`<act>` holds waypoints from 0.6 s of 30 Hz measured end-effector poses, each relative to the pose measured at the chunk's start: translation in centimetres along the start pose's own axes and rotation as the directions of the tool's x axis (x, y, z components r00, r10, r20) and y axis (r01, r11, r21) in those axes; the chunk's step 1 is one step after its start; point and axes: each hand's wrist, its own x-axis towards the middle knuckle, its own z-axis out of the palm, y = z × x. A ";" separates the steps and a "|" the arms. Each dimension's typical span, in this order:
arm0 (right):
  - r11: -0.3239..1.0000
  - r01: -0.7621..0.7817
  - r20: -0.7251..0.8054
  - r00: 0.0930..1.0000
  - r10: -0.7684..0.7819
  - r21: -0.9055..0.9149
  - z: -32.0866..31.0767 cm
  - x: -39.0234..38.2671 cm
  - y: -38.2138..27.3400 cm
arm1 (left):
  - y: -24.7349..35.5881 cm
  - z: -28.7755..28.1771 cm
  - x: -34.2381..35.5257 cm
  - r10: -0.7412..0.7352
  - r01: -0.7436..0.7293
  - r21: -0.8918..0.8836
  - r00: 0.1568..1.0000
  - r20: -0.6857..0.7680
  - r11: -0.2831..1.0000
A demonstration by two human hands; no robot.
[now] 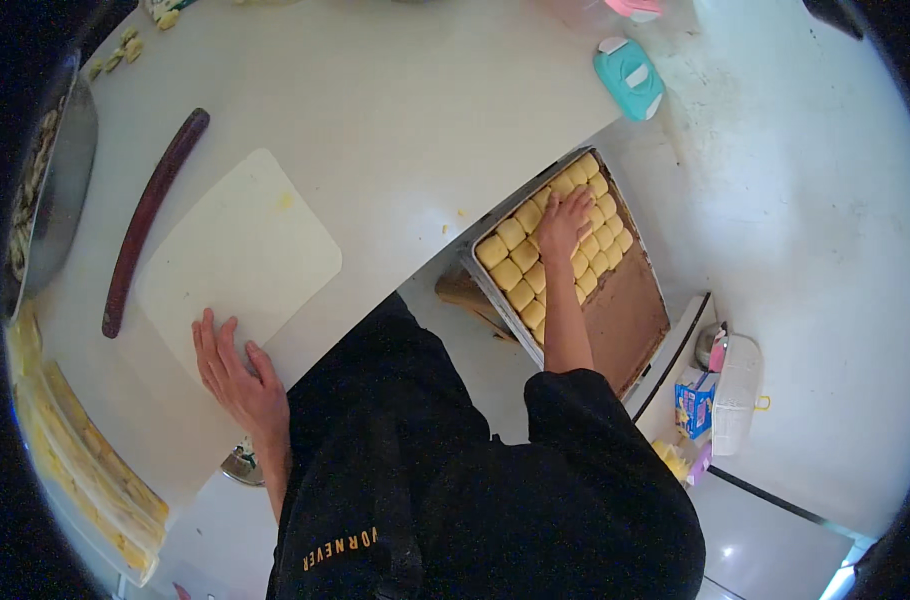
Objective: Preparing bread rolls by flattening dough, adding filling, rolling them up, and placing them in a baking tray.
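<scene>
My left hand (233,378) lies at the near corner of a pale cutting board (247,240), its fingers stretched out and apart, with nothing in it. Off to the right, my right hand (563,228) reaches over a metal tray (630,325) and touches the yellow dough pieces (515,262) set there in close rows. Its thumb and fingers are apart, and the fingertips partly hide the pieces below them. Brown lining shows on the tray's bare part. Left of the board, a long dark reddish-brown roll (153,222) lies on the white table (375,110).
A large metal bowl (70,190) with pale-and-dark contents stands at the left edge. Nearer are long yellowish strips under clear plastic (95,470). A teal lidded case (630,80) sits at the far right table corner. Right of the tray are a white basket (737,395) and a blue packet (693,408).
</scene>
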 end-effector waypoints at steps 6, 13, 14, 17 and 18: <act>0.991 0.076 -0.010 0.997 -0.078 -0.114 -0.9 3.4 -0.1 | -0.4 -0.9 -0.2 -0.036 0.037 -0.148 0.999 0.011 0.988; 0.756 0.654 -0.356 0.706 -0.612 -0.004 -8.1 12.4 -7.7 | -2.0 -2.7 -1.1 -0.243 0.147 -0.514 0.962 -0.124 0.845; 0.599 0.794 -0.496 0.564 -0.660 0.105 -8.1 11.4 -10.6 | -2.5 -3.5 -1.4 -0.240 0.127 -0.497 0.956 -0.170 0.858; 0.389 0.831 -0.530 0.554 -0.642 0.398 -7.5 5.0 -19.4 | -5.0 -7.7 -3.1 -0.380 0.217 -0.447 0.869 -0.316 0.868; 0.390 0.786 -0.468 0.605 -0.644 0.480 -7.5 2.6 -21.8 | -6.0 -9.5 -3.7 -0.402 0.229 -0.412 0.822 -0.404 0.882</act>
